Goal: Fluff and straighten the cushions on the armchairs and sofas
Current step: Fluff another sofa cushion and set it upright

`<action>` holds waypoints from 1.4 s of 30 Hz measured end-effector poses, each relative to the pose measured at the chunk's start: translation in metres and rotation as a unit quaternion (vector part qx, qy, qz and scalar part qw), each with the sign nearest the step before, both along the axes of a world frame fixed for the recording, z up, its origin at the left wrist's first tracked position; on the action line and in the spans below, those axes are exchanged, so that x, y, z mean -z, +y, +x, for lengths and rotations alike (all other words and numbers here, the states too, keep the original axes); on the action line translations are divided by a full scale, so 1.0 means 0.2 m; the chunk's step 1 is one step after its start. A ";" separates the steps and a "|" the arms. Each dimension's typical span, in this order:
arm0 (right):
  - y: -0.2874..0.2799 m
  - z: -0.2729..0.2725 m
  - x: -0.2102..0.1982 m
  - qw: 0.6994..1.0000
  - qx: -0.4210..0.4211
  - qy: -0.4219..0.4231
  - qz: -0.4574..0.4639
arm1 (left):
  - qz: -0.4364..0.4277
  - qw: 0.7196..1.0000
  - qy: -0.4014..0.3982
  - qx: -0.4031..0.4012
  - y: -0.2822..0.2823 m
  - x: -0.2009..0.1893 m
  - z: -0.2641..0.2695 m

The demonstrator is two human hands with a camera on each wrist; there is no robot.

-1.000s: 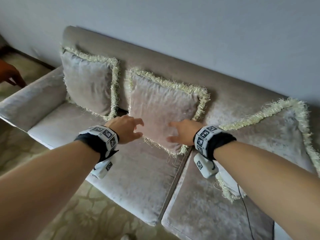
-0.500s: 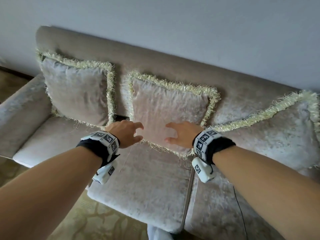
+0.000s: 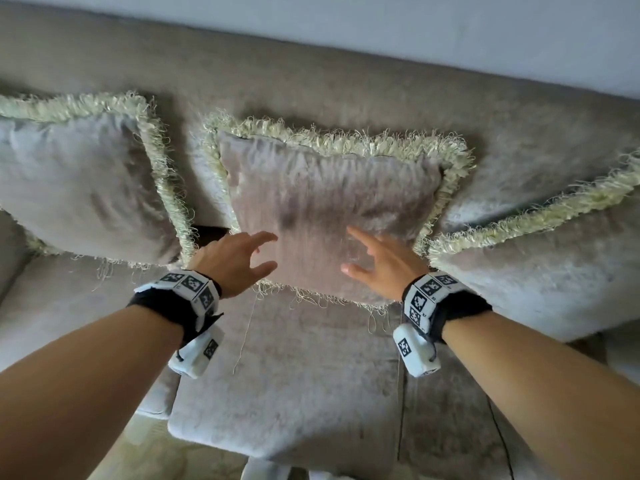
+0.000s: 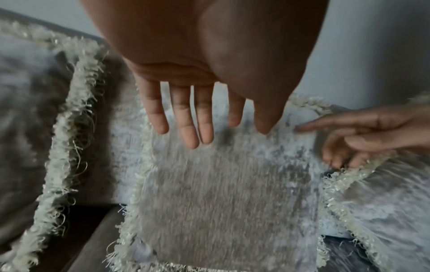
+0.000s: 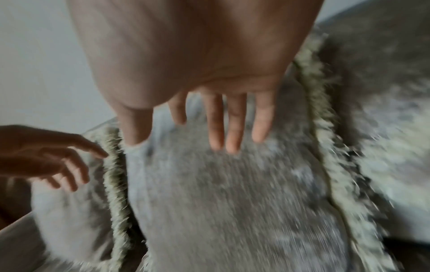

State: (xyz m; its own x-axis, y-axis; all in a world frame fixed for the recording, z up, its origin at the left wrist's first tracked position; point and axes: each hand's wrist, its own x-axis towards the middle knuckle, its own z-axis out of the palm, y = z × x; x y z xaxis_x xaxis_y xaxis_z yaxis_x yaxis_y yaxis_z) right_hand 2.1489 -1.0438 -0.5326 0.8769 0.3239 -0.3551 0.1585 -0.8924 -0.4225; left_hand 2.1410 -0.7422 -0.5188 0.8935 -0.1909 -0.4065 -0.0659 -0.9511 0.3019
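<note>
I see the middle fringed cushion [image 3: 322, 209] propped against the sofa [image 3: 284, 386] backrest, between two others, my left hand [image 3: 230, 263] at its near-left edge, right hand [image 3: 382, 268] at its near-right, both spread, fingers straight, gripping nothing

Grey sofa [image 3: 311, 386] bears three fringed cushions [image 3: 325, 202] against its back.

The middle cushion [image 3: 329, 202], pinkish-grey velvet edged in pale shaggy fringe, leans upright against the sofa's [image 3: 294, 375] backrest, its lower edge on the seat. At its nine o'clock a matching left cushion [image 3: 76, 188] leans likewise. At three o'clock the right cushion [image 3: 540, 271] tilts lower, its fringe seemingly touching the middle one's corner.
</note>
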 end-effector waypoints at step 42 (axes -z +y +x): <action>0.01 0.57 -0.02 0.925 0.027 -0.361 0.118 | -0.473 0.779 -0.295 -0.289 -0.02 1.02 0.11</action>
